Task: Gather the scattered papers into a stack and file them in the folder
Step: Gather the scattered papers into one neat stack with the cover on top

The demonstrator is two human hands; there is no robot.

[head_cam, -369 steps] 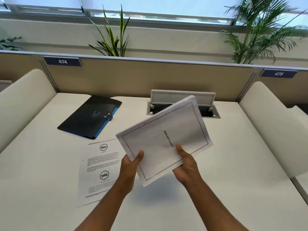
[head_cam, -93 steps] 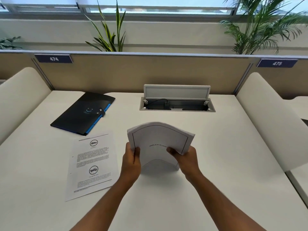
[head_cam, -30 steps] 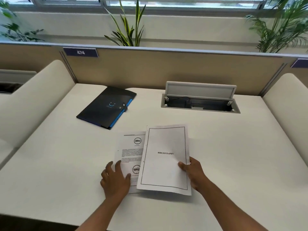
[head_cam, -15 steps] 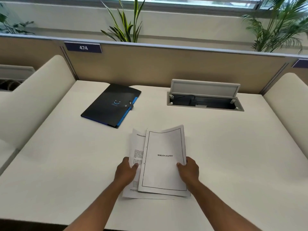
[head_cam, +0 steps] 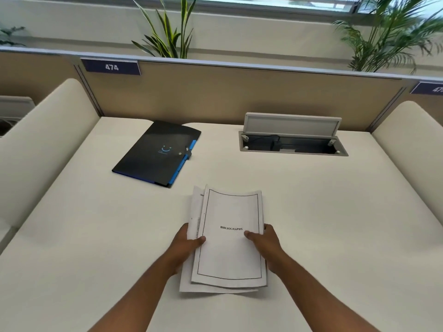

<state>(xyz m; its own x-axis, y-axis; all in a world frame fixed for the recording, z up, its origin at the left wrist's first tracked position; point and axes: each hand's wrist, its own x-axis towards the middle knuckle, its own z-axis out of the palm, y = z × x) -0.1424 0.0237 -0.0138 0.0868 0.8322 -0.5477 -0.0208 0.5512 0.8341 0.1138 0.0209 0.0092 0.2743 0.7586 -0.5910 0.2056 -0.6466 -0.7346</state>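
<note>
My cream bench [head_cam: 311, 200] fills the view, with an open cable hatch [head_cam: 293, 143] at one o'clock. A tan partition [head_cam: 239, 92] runs across twelve, its label [head_cam: 110, 67] reading 474. Behind it stand leafy plants [head_cam: 167, 32] under a daylit window [head_cam: 263, 0]. Padded cream dividers [head_cam: 48, 144] flank me at nine and three.

Both forearms reach forward, converging. Left hand [head_cam: 185, 248] grips the left edge of the papers [head_cam: 230, 255], thumb on top. Right hand [head_cam: 266, 245] grips the right edge, thumb laid across the top sheet.
</note>
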